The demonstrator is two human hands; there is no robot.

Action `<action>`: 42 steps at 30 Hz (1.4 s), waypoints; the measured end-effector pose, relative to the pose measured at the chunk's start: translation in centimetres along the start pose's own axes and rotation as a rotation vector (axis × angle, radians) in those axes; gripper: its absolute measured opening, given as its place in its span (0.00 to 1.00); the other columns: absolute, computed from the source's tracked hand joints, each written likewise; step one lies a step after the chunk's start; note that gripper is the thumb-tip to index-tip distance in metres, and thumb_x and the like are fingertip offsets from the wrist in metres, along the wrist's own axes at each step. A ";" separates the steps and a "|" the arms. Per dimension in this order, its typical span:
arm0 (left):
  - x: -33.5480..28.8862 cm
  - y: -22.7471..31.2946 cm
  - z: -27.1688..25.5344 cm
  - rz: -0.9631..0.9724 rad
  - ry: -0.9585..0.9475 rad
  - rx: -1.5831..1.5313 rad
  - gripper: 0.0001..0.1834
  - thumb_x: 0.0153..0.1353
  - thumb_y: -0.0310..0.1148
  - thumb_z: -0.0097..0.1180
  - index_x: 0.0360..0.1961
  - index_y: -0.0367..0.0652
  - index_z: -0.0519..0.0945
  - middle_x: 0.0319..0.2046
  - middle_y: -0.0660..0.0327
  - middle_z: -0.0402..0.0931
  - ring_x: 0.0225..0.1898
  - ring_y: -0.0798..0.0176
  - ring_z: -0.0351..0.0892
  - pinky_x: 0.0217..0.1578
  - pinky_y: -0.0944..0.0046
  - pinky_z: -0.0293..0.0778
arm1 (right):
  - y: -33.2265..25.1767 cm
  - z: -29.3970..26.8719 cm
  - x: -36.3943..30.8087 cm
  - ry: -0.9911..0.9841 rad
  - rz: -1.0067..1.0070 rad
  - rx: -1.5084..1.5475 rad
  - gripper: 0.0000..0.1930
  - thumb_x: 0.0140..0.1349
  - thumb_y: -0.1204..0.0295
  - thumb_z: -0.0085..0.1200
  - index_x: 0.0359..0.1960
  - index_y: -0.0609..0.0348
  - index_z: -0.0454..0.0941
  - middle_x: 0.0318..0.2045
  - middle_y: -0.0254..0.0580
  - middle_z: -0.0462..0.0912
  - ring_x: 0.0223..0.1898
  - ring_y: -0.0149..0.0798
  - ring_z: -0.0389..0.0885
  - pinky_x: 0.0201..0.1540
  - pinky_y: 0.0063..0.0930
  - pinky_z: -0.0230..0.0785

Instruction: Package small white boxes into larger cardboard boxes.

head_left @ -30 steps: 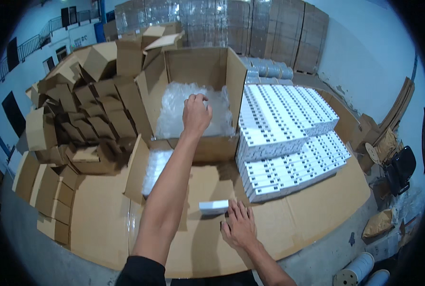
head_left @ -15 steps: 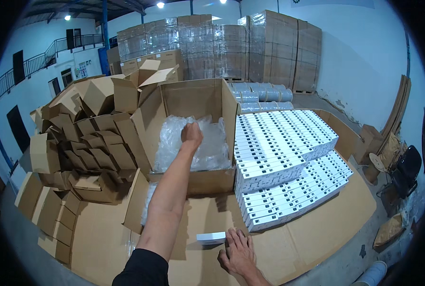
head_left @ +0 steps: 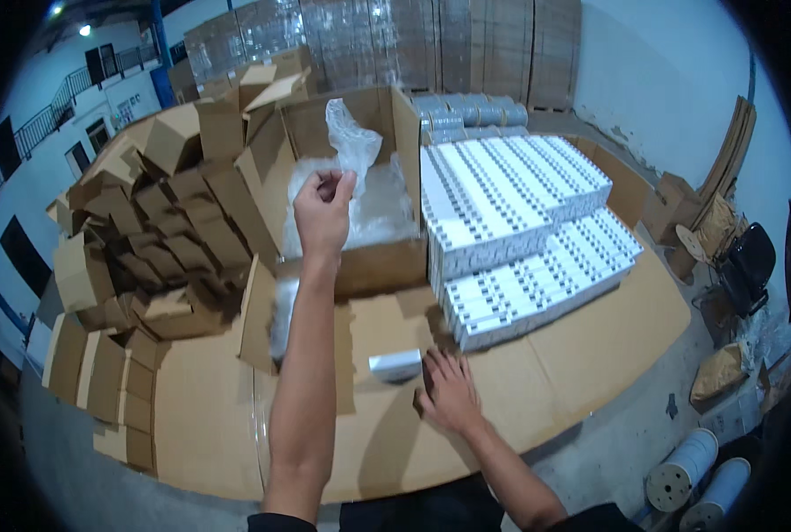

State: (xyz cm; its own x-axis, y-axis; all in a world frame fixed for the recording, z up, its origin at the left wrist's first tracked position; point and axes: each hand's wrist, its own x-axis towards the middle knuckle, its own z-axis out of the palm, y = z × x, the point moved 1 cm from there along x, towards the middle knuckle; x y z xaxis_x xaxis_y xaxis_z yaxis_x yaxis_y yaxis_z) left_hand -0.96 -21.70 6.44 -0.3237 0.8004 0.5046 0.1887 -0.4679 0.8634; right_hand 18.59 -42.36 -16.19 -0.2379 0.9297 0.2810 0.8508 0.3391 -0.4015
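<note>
Pinched in the fingers of my left hand is a clear plastic bag, raised over the front of a large open carton. More crumpled clear bags lie inside that carton. My right hand rests on the cardboard-covered table with its fingers spread, just right of a small white box. The fingertips are beside the box's right end; whether they touch it I cannot tell. Behind the right hand stand stacked rows of similar slim white boxes with dark marks on them.
Open brown cartons are heaped at the left of the table. Wire spools stand behind the white boxes, and wrapped pallets rise farther back. At right are a black chair and floor spools.
My left hand has come up and back out of the carton, lifting a clear plastic bag. My right hand stays beside the small white box. The view has tilted downward.
</note>
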 end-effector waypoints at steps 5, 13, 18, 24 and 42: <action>-15.2 1.2 -5.9 -0.173 -0.173 -0.407 0.07 0.68 0.29 0.61 0.40 0.38 0.77 0.33 0.70 0.74 0.34 0.77 0.70 0.36 0.72 0.69 | 1.7 0.0 -0.6 0.075 0.078 0.305 0.29 0.59 0.68 0.58 0.62 0.69 0.70 0.63 0.61 0.71 0.66 0.58 0.67 0.70 0.48 0.59; -31.5 -4.7 -12.5 -0.763 -0.328 -0.647 0.05 0.68 0.25 0.57 0.42 0.40 0.73 0.41 0.63 0.78 0.38 0.72 0.77 0.40 0.72 0.71 | -1.4 -0.8 -4.4 0.002 0.298 1.230 0.17 0.75 0.70 0.49 0.59 0.68 0.72 0.47 0.44 0.82 0.48 0.34 0.82 0.51 0.30 0.75; -35.3 -6.7 -12.1 -0.719 -0.380 -0.581 0.15 0.65 0.23 0.58 0.53 0.37 0.75 0.45 0.62 0.79 0.45 0.70 0.77 0.47 0.68 0.73 | -4.7 -0.2 -5.0 -0.075 0.399 1.389 0.12 0.70 0.70 0.58 0.50 0.63 0.77 0.34 0.33 0.83 0.31 0.22 0.79 0.32 0.16 0.70; -35.2 -8.5 -13.7 -0.626 -0.449 -0.719 0.17 0.63 0.22 0.60 0.53 0.36 0.74 0.40 0.63 0.77 0.44 0.70 0.77 0.47 0.70 0.73 | -4.6 0.6 -5.0 -0.110 0.399 1.321 0.06 0.69 0.74 0.58 0.42 0.63 0.76 0.31 0.31 0.81 0.31 0.22 0.78 0.32 0.18 0.71; -34.5 -5.8 -16.3 -0.703 -0.179 -0.444 0.09 0.68 0.23 0.59 0.47 0.34 0.78 0.37 0.60 0.79 0.35 0.69 0.77 0.42 0.67 0.77 | -2.9 -0.3 -4.2 0.259 0.456 1.568 0.01 0.74 0.77 0.48 0.43 0.58 0.69 0.32 0.31 0.78 0.33 0.23 0.76 0.37 0.21 0.71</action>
State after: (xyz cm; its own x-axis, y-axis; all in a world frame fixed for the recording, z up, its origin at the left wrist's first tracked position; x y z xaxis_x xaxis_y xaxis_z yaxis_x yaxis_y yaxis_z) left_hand -6.01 -52.68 -15.95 -0.0706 0.9897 -0.1245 -0.3944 0.0869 0.9148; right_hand 17.33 -47.32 -15.95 0.0989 0.9945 -0.0355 -0.4853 0.0170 -0.8742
